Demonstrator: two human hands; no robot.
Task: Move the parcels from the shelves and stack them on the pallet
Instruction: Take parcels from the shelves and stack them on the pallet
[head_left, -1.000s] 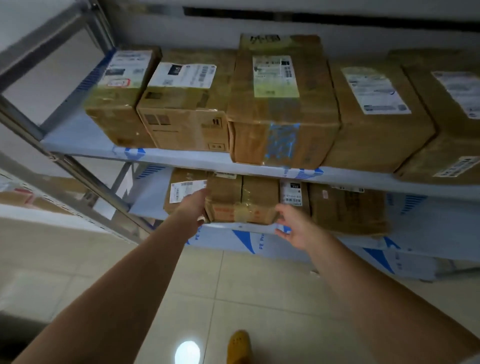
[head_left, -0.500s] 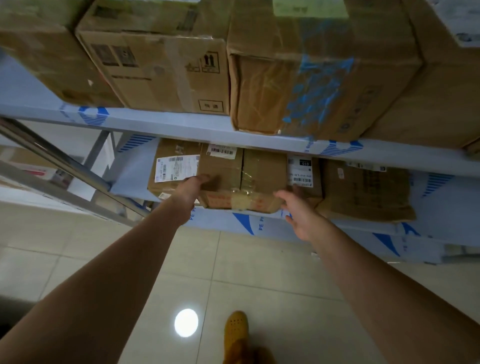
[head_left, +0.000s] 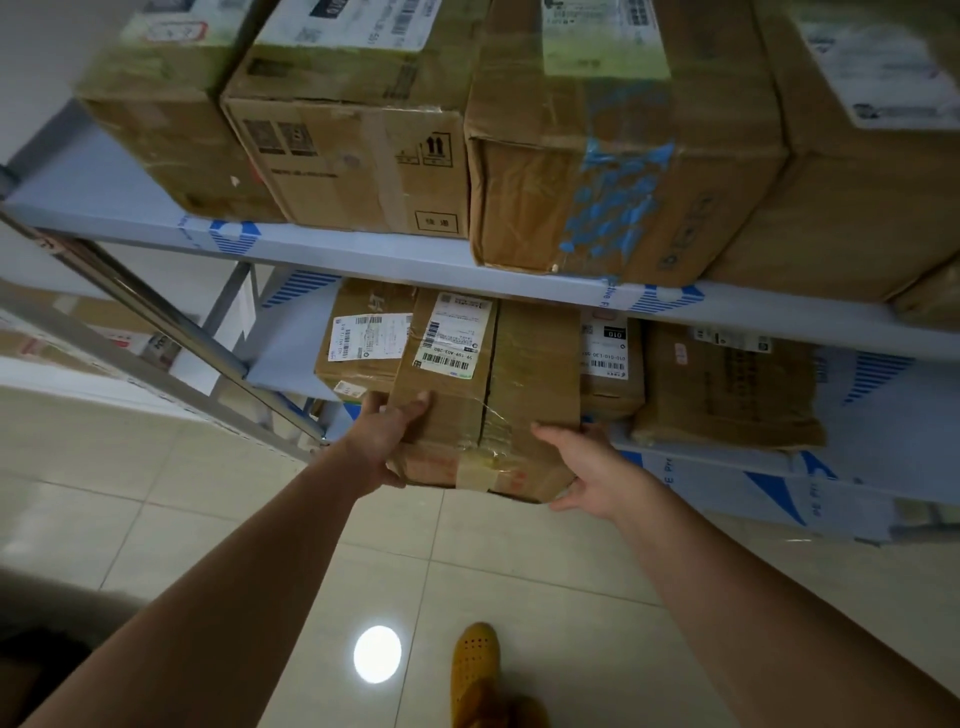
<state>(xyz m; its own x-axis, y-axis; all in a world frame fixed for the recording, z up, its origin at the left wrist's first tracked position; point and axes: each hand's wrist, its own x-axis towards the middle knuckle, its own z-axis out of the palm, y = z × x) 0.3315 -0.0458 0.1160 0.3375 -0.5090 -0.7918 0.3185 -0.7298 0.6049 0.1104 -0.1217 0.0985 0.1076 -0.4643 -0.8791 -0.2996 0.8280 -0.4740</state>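
Note:
A taped brown cardboard parcel (head_left: 488, 400) with a white label on top juts out past the front edge of the lower shelf (head_left: 727, 462). My left hand (head_left: 382, 439) grips its left front corner, thumb on top. My right hand (head_left: 584, 467) holds its right front corner, thumb on top and fingers under the edge. More parcels lie beside it on the lower shelf: one at the left (head_left: 363, 343), a small one at the right (head_left: 610, 364) and a larger one further right (head_left: 727, 389). No pallet is in view.
The upper shelf (head_left: 363, 249) carries several big cardboard boxes (head_left: 613, 171) close above my hands. A slanted metal shelf post (head_left: 171, 332) runs at the left. Below is a tiled floor (head_left: 156, 509) with my yellow shoe (head_left: 475, 670).
Both hands have taken hold of the middle parcel and pulled it forward, partly off the lower shelf. My head has moved closer to the shelves.

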